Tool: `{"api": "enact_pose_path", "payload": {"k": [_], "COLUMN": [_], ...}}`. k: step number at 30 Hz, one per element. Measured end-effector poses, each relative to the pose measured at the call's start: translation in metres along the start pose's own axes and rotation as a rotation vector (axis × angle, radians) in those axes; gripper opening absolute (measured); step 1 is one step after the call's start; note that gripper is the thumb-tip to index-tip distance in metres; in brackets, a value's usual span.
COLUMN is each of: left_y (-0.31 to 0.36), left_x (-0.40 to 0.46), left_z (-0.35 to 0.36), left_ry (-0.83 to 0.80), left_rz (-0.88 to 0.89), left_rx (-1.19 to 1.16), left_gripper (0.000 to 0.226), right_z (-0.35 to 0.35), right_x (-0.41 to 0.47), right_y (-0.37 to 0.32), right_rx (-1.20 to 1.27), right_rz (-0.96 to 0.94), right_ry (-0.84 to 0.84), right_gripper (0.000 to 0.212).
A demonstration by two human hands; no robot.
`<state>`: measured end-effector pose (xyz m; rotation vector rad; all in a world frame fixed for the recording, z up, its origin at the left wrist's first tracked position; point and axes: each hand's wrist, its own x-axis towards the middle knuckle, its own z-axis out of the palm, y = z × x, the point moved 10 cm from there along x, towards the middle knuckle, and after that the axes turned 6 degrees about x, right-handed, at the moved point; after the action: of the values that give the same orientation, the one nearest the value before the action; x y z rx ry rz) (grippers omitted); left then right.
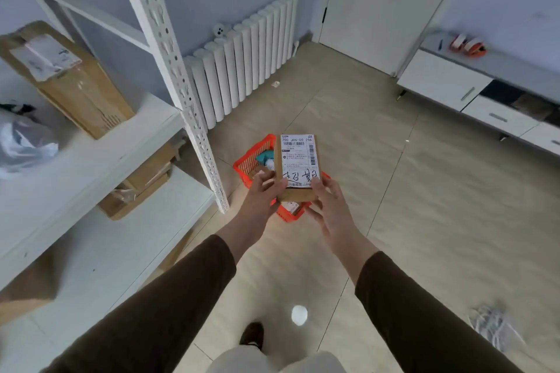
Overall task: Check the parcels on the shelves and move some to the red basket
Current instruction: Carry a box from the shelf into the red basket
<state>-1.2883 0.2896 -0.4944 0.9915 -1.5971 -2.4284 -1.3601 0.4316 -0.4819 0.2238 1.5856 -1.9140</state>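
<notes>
Above the red basket [247,168], out over the floor, the small cardboard parcel [298,166] is held up, label side facing the camera. Both hands are on its near end: the left hand [260,194] curls round the near-left corner, thumb over the top face, and the right hand [328,206] pinches the near-right corner, thumb on the label, the other fingers underneath. The parcel's long axis runs away from the person, near end at the hands, far end pointing toward the radiator [242,60] on the back wall; the printed label with its barcode and handwritten marks reads along that same axis.

Where does the job stand? Looks like mid-course. The basket sits on the floor just beside the foot of the shelf upright [185,94], and it already holds a few items, one teal, one white, though what they are I cannot tell. This parcel seems to be at the checking stage, label up for reading, not yet lowered in.

Plenty left on the shelves [91,160] too: a long brown box [72,82] lying askew near the right edge of the upper shelf, a grey plastic bag [24,142] at its left, and more cardboard boxes [142,185] on the shelf below.
</notes>
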Motion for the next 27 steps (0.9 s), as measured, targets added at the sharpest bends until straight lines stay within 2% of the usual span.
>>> {"api": "enact_pose_path", "payload": {"k": [6, 11, 16, 19, 27], "left_y": [-0.003, -0.009, -0.030, -0.050, -0.145], "left_x": [0.074, 0.136, 0.191, 0.226, 0.318], "left_z": [0.063, 0.114, 0.140, 0.132, 0.110], "left_ry": [0.043, 0.126, 0.204, 0.272, 0.376], "left_rz": [-0.054, -0.072, -0.093, -0.126, -0.248], "left_rx": [-0.035, -0.071, -0.118, -0.147, -0.107], "left_gripper": [0.049, 0.047, 0.045, 0.050, 0.047], "right_z": [-0.047, -0.087, -0.110, -0.114, -0.123], "right_x": [0.078, 0.156, 0.231, 0.279, 0.404], "right_y": [-0.044, -0.076, -0.092, -0.081, -0.003], "right_rx": [-0.020, -0.131, -0.286, -0.396, -0.644], "right_rz": [0.042, 0.102, 0.172, 0.225, 0.326], "right_ry": [-0.010, -0.084, -0.135, -0.133, -0.104], "right_gripper": [0.033, 0.039, 0.022, 0.017, 0.027]}}
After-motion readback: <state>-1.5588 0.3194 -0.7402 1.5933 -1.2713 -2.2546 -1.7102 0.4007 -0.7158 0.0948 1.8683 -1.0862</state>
